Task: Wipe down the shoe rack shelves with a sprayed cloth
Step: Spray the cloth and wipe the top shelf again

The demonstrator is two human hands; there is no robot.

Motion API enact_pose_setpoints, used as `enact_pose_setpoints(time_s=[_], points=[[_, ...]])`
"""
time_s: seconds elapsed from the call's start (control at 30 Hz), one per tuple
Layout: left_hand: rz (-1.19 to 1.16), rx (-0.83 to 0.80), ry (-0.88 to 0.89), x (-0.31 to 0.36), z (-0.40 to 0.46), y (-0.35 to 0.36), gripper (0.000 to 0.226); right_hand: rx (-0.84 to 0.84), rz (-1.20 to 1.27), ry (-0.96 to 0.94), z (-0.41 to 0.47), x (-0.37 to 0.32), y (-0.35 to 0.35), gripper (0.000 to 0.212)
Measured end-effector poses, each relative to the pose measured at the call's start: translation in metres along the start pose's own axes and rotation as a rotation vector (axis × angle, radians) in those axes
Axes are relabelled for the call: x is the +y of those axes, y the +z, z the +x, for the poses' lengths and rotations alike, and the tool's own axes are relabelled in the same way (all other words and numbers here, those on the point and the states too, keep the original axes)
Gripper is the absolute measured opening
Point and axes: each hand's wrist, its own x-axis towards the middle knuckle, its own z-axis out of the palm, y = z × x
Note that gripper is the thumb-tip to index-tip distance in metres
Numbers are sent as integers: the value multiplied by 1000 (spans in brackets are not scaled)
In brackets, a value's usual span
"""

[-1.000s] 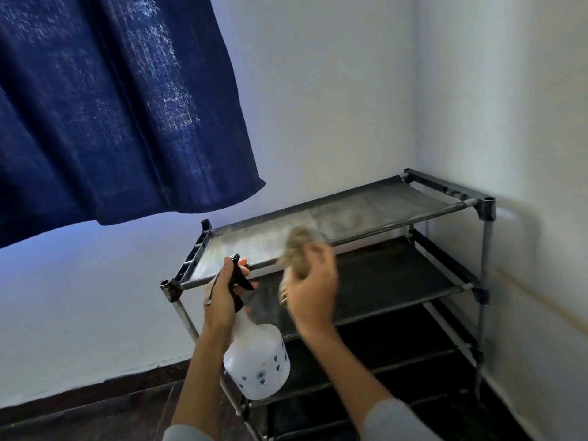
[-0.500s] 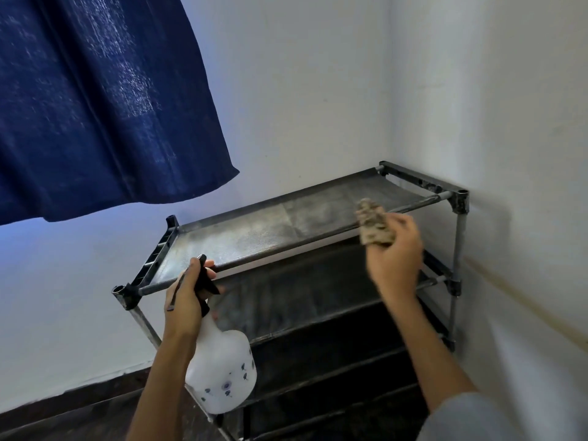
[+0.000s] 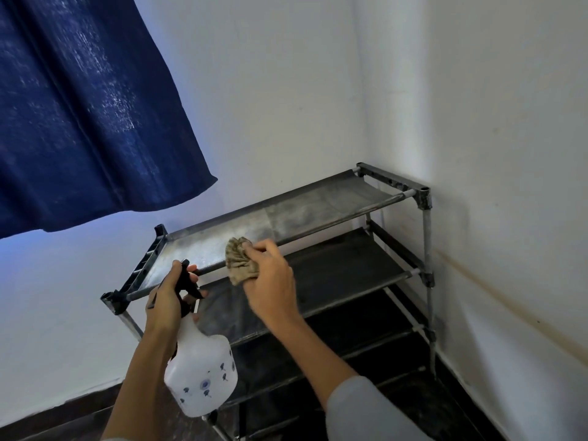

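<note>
A dark metal shoe rack [image 3: 424,243] with several fabric shelves stands in the room's corner. Its top shelf [image 3: 286,214] looks grey and dusty. My right hand [image 3: 270,281] grips a crumpled beige cloth [image 3: 239,261] at the front bar of the top shelf, left of its middle. My left hand [image 3: 165,303] holds a white spray bottle [image 3: 200,370] by its black trigger head, just in front of the rack's left end. The bottle hangs below my hand, clear of the shelves.
A dark blue curtain [image 3: 86,106] hangs at the upper left, above the rack's left side. White walls [image 3: 477,154] close in behind and to the right of the rack. Dark floor [image 3: 79,415] shows at the bottom.
My right hand has carried the cloth leftward along the top shelf's front bar, from the right end to left of its middle. The left hand still holds the bottle.
</note>
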Motion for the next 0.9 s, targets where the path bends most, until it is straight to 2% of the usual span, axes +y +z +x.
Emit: enact_pose_setpoints(time_s=[0.07,0.2,0.3,0.43,0.53,0.63,0.73,0.8,0.9], points=[[21,0,10,0,-2,0,38,75,48,49,6,19,-25,18],[43,34,38,-2,-4,3,36,453,78,279,28,72,-98,5],[24,34,45,0,-3,9,35,577,14,350,42,98,-135,8],[2,-88,66,6,-7,37,34,495,41,322,36,80,-99,10],[39,-186,62,12,-14,72,40,306,69,144,17,49,-52,13],[12,-265,59,15,-20,99,42,155,16,-26,7,40,-37,17],[-99,-228,36,11,-21,110,41,171,1,-18,16,54,-57,26],[-102,-196,37,5,-18,109,41,351,4,96,27,69,-83,32],[-31,-200,93,-2,-14,106,33,768,1,270,52,90,-134,28]])
